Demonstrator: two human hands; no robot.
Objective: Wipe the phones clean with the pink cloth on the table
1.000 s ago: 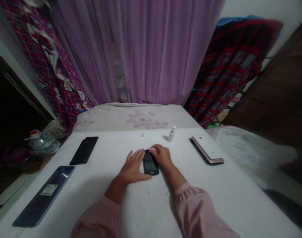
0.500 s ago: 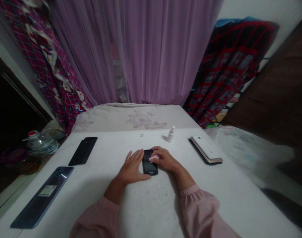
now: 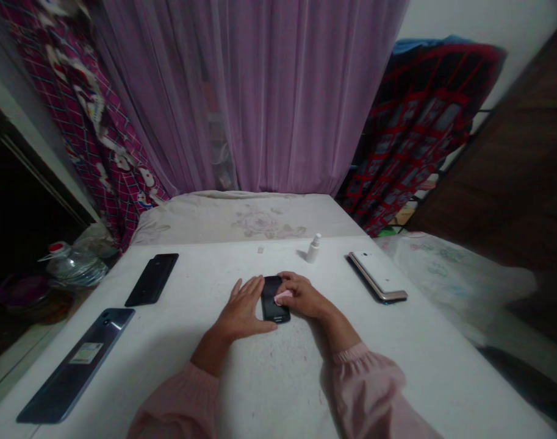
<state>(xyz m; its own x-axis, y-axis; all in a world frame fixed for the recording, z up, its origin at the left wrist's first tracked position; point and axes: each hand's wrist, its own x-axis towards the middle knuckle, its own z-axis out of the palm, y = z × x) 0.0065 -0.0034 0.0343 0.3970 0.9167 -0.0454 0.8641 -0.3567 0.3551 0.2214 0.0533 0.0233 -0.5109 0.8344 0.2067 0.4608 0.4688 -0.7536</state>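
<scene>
A black smartphone (image 3: pixel 273 310) lies screen up on the white tabletop in front of me. Against its left side rests my left hand (image 3: pixel 246 311), its fingers stretched out and the thumb along the phone's near end. My right hand (image 3: pixel 301 294) is over the phone's right side, closed on a small pink cloth (image 3: pixel 284 296) that touches the screen. Part of the cloth and the phone's upper right are hidden by my fingers. Beyond my right hand stands a small white spray bottle (image 3: pixel 313 250).
Black phones (image 3: pixel 152 280) lie at the left, with a larger blue-grey phone (image 3: pixel 77 366) nearer me. To the right is a stack of phones with a white one (image 3: pixel 379 272) on top. A tiny pale square (image 3: pixel 260 250) sits toward the back. Purple curtains (image 3: pixel 278 97) hang behind the table (image 3: pixel 287 390).
My right hand and the pink cloth have shifted slightly down the phone's screen. My left hand stays in place at the phone's side. The camera view has moved a little.
</scene>
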